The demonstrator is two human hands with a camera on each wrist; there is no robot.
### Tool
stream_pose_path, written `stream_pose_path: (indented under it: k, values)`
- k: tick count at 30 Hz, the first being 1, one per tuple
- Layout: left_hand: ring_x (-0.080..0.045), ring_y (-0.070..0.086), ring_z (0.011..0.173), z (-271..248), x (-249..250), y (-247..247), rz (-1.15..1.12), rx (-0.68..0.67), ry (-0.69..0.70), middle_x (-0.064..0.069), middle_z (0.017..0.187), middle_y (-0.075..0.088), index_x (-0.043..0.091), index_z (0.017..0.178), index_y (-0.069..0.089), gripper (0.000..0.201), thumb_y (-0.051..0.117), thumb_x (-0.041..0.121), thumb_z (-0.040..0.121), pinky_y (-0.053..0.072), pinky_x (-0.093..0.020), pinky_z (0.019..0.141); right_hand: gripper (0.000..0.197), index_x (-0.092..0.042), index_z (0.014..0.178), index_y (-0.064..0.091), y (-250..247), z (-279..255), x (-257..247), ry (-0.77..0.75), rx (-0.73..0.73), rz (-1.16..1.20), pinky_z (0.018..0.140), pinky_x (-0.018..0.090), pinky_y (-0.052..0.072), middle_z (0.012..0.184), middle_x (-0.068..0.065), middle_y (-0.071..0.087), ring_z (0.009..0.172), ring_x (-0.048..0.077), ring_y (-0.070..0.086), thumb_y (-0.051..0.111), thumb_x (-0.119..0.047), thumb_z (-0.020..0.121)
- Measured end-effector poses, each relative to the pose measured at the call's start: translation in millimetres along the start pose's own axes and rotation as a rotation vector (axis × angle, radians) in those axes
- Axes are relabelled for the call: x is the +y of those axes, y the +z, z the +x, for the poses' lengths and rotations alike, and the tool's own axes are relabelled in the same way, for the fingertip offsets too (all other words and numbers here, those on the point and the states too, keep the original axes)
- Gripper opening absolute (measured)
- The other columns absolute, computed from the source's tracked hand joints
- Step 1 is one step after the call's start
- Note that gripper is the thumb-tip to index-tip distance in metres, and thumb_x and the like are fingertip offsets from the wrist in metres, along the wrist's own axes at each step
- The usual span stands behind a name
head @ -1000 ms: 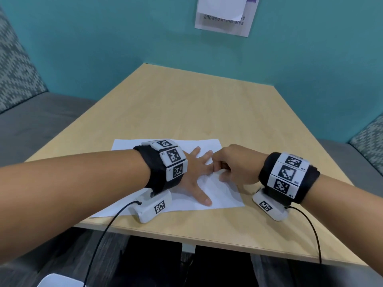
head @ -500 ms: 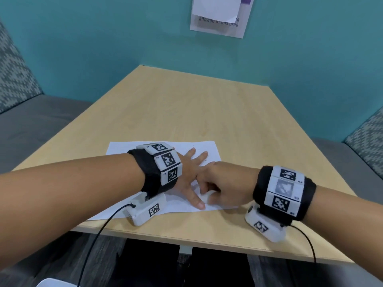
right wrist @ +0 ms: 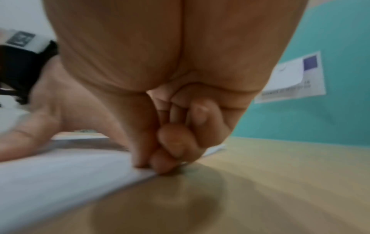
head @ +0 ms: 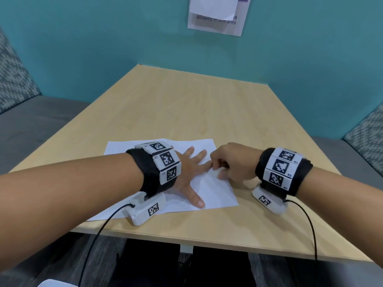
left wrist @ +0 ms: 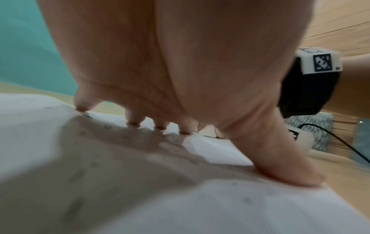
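Left fingers (left wrist: 134, 121) are straight and splayed, with tips and thumb pressed flat on the sheet of paper (head: 215, 195). The left hand (head: 186, 172) grips nothing and pins the sheet down. Right fingers (right wrist: 162, 164) are curled tight, tips down on the sheet close to its right edge and just beside the left index finger. They pinch a small pale piece (head: 217, 172), too blurred to identify. The right hand (head: 234, 162) is knuckles up. The paper is a white single sheet, lying flat and unfolded, slightly askew to the near edge of the tabletop (head: 186, 104). Faint thin marks show between the left thumb and the right fingers, and grey specks show in the left wrist view. The sheet sits by the near edge, left of the middle, with its near left corner hidden under the forearm. The tabletop is light wood. Black bands (head: 161, 168) with coded white tiles sit on both wrists. A teal wall (head: 83, 48) stands beyond the far edge, with a notice (head: 215, 15) on it.
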State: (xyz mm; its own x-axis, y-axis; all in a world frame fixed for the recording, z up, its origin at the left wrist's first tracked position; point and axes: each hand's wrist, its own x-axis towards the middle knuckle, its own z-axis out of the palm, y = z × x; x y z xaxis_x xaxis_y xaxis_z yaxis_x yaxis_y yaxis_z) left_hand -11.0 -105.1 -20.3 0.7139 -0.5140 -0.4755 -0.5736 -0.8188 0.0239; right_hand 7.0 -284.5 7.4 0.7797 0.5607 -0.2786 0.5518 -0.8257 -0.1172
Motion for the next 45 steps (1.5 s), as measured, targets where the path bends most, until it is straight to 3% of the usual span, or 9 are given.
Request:
stream_pose_path:
  k: [4,12,17,22,27,32,36,41,45]
  values:
    - [-0.035,-0.021,0.149,-1,0,-4,0.013,-0.019,0.018,0.002,0.162,-0.029,0.05,0.153,-0.008,0.108,0.063,0.075,0.076,0.003,-0.072,0.112,0.017,-0.017,0.096,0.06,14,-11,-19,-0.141,-0.112,0.054,0.068,0.027,0.046,0.083,-0.003,0.062,0.071,0.014,0.052,0.063,-0.014,0.08]
    - [-0.033,-0.019,0.15,5,-1,-1,0.032,-0.01,-0.016,0.003,0.163,-0.026,0.042,0.153,-0.02,0.118,0.059,0.08,0.074,0.004,-0.066,0.114,0.009,-0.016,0.089,0.062,8,-1,12,0.003,0.017,0.033,0.059,0.021,0.039,0.075,-0.007,0.056,0.067,0.013,0.05,0.067,-0.017,0.081]
    - [-0.039,-0.014,0.15,9,11,-4,0.01,0.034,0.017,-0.001,0.165,-0.02,0.044,0.155,-0.004,0.099,0.056,0.074,0.082,0.005,-0.065,0.114,0.017,-0.024,0.075,0.051,5,-5,5,0.002,0.022,0.036,0.059,0.023,0.038,0.068,-0.011,0.052,0.064,0.013,0.05,0.064,-0.014,0.082]
    - [-0.041,-0.019,0.148,12,11,1,0.02,0.035,0.04,-0.002,0.164,-0.023,0.049,0.148,0.032,0.08,0.058,0.077,0.078,0.003,-0.067,0.113,0.021,-0.03,0.078,0.049,17,-23,-18,-0.145,-0.114,0.083,0.059,0.02,0.039,0.071,-0.009,0.057,0.062,0.006,0.049,0.063,-0.014,0.079]
    - [-0.038,-0.019,0.149,14,10,-1,0.022,0.019,0.014,0.001,0.163,-0.025,0.046,0.155,-0.004,0.106,0.059,0.079,0.076,0.003,-0.068,0.113,0.015,-0.023,0.076,0.052,4,-10,4,-0.018,0.012,0.008,0.062,0.027,0.039,0.066,-0.009,0.052,0.062,0.012,0.048,0.064,-0.015,0.079]
    - [-0.04,-0.022,0.148,12,11,-2,0.002,0.012,0.044,-0.002,0.163,-0.027,0.051,0.15,0.024,0.084,0.06,0.076,0.078,0.0,-0.068,0.112,0.022,-0.031,0.073,0.048,20,-23,-20,-0.166,-0.122,0.085,0.064,0.03,0.048,0.073,-0.005,0.059,0.067,0.016,0.054,0.06,-0.014,0.078]
    - [-0.039,-0.018,0.149,10,13,-4,0.035,0.013,0.008,-0.002,0.163,-0.024,0.046,0.155,-0.002,0.104,0.06,0.076,0.077,0.003,-0.067,0.113,0.015,-0.025,0.076,0.052,8,-14,2,-0.033,0.006,0.024,0.062,0.028,0.04,0.069,-0.007,0.054,0.064,0.014,0.049,0.06,-0.013,0.079]
    - [-0.04,-0.021,0.148,11,12,-5,0.031,-0.003,0.038,-0.002,0.162,-0.027,0.05,0.153,0.017,0.089,0.058,0.077,0.078,0.003,-0.068,0.112,0.013,-0.023,0.08,0.054,17,-24,-20,-0.155,-0.12,0.085,0.061,0.026,0.044,0.07,-0.008,0.056,0.064,0.012,0.05,0.06,-0.012,0.079]
    - [-0.037,-0.015,0.15,7,13,-3,0.04,0.025,0.009,-0.001,0.163,-0.024,0.045,0.155,-0.007,0.106,0.058,0.078,0.077,0.008,-0.066,0.113,0.012,-0.022,0.08,0.055,2,-8,7,0.0,0.01,0.019,0.065,0.026,0.039,0.071,-0.009,0.053,0.069,0.018,0.051,0.064,-0.014,0.08]
